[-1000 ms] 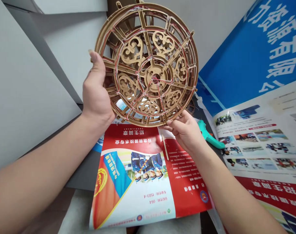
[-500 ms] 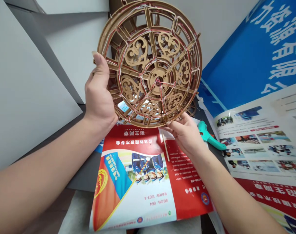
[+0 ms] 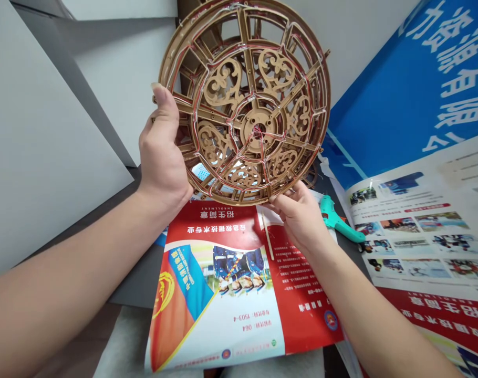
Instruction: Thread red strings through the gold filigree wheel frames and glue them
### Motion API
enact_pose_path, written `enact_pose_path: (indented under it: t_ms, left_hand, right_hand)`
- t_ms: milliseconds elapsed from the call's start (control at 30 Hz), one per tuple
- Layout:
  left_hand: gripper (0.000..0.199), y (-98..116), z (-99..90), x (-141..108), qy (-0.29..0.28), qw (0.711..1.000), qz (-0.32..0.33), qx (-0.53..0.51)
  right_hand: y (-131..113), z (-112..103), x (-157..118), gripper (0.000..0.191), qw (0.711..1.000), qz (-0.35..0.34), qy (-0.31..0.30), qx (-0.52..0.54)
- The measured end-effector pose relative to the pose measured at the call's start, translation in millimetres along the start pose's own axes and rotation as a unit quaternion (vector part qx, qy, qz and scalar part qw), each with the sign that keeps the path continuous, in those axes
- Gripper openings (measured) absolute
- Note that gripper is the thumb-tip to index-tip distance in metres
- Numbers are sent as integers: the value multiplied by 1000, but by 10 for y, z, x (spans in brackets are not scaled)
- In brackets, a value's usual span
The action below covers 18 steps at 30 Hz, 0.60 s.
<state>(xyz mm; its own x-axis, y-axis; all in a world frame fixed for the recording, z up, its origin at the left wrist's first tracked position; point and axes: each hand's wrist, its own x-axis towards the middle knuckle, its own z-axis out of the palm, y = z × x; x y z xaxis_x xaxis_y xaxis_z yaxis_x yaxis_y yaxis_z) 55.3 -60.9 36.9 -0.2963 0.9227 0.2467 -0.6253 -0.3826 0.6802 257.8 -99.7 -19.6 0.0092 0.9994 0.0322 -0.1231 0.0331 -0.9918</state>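
Both hands hold up a round golden wheel frame (image 3: 223, 114), tilted with its openwork face toward me. Spokes, curled ornaments and a hub make up its inside, and thin red and clear wires run along the rings and spokes into the hub's centre. My left hand (image 3: 163, 144) grips the left rim, thumb on the front and fingers hidden behind. At the bottom right rim, my right hand (image 3: 298, 212) pinches the edge between thumb and fingers. Beneath the wheel lies a red and white printed poster (image 3: 242, 320).
A teal glue gun (image 3: 339, 223) lies right of my right hand. A thin pale stick (image 3: 268, 236) rests on the poster. More printed sheets (image 3: 420, 231) are at the right, below a blue panel (image 3: 400, 94). White panels (image 3: 61, 131) stand at the left.
The wheel has shifted very slightly to the right and tilted a little. Both hands keep their hold at the same places on the rim.
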Motion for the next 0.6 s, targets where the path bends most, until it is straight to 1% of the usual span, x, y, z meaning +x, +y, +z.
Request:
enact_pose_path:
  t_ms: [100,233,333,400,467,533,567,600]
  left_hand:
    - [45,-6,-46,37,-62,997,40,5]
    - [49,-28,-148,104,-79,996,33,5]
    - [48,-51,-195,119,-75,997,15,10]
    - [49,-61,-197,116,-71,997,7,-2]
    - [50,-61,-174,105,-56,998,-4,-14]
    - [49,-44,-139,77,-32,999,-34,-7]
    - [49,-28,-122,48,-16,998,-56,1]
    - [50,-5,-110,6,3,997,-79,9]
  right_hand:
    - [-38,-48,2,40,1000,-11,-19,12]
    - [-93,-101,7,39,999,2,-28,31]
    - [-94,-125,18,39,999,9,-21,48]
    - [-91,-143,40,37,998,8,-31,51]
    - [-124,-174,77,31,999,17,-37,32]
    - [-234,-231,115,19,999,20,-16,-27]
    - [-323,-275,127,21,997,7,7,-74]
    - [-431,-331,128,27,991,-20,36,-129]
